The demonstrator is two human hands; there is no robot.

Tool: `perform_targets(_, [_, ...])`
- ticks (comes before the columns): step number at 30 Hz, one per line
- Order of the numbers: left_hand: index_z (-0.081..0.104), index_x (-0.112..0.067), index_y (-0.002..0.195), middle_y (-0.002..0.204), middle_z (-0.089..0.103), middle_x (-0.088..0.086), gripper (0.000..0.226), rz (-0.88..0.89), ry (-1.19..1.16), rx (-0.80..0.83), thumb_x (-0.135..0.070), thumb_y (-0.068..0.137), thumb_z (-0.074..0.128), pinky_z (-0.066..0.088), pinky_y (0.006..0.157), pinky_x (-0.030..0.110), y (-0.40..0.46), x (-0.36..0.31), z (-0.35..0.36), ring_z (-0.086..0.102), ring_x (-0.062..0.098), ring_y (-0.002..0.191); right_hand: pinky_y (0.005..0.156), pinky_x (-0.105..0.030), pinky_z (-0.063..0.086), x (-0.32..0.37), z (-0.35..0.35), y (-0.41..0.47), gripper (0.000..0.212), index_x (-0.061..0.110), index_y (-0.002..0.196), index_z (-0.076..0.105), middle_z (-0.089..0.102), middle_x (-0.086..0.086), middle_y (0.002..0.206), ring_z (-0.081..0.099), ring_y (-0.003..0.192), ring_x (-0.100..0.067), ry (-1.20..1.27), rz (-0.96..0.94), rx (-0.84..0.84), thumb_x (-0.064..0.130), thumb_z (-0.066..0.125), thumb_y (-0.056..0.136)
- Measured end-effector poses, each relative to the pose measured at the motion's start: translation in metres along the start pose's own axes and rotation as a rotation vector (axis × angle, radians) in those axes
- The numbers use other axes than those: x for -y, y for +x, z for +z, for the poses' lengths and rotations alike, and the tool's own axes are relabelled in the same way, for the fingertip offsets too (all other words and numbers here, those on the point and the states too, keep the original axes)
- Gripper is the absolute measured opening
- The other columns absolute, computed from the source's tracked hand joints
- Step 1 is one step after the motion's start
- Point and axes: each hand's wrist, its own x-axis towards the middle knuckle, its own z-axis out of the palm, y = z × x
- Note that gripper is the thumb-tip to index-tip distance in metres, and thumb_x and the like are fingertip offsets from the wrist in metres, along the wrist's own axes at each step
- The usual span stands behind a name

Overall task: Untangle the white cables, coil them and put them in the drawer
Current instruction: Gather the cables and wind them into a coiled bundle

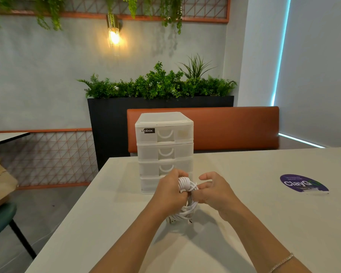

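A bundle of white cables (187, 207) hangs between my hands above the pale table (264, 213). My left hand (170, 191) grips the coiled upper loops, which wrap over its fingers. My right hand (213, 189) pinches the cable at the middle of the bundle, fingers curled. Loose loops and a plug end dangle below, close to the tabletop. Just behind my hands stands a white plastic drawer unit (164, 146) with several stacked drawers, all pushed in.
A purple round sticker (303, 183) lies on the table at the right. An orange bench back (234, 127) and a dark planter with greenery stand behind the table. A green chair (0, 219) and a brown paper bag sit at the left.
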Motion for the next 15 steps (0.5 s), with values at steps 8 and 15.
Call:
perform_targets(8, [0.05, -0.02, 0.117, 0.097, 0.051, -0.008, 0.042, -0.004, 0.001, -0.005, -0.008, 0.081, 0.067, 0.039, 0.054, 0.003, 0.0009, -0.0021, 0.0002, 0.051, 0.007, 0.084, 0.064, -0.029, 0.049, 0.002, -0.0013, 0.0009, 0.044, 0.021, 0.091, 0.046, 0.062, -0.009, 0.082, 0.059, 0.074, -0.022, 0.007, -0.008, 0.046, -0.007, 0.069, 0.066])
perform_targets(15, [0.051, -0.026, 0.114, 0.097, 0.054, -0.008, 0.038, -0.015, -0.022, 0.034, -0.007, 0.083, 0.062, 0.042, 0.06, 0.008, -0.0004, 0.0011, -0.0047, 0.054, 0.007, 0.082, 0.072, -0.036, 0.058, 0.0024, -0.0012, 0.0021, 0.034, 0.013, 0.083, 0.058, 0.067, -0.012, 0.084, 0.068, 0.08, -0.027, 0.012, 0.002, -0.008, -0.005, 0.077, 0.061])
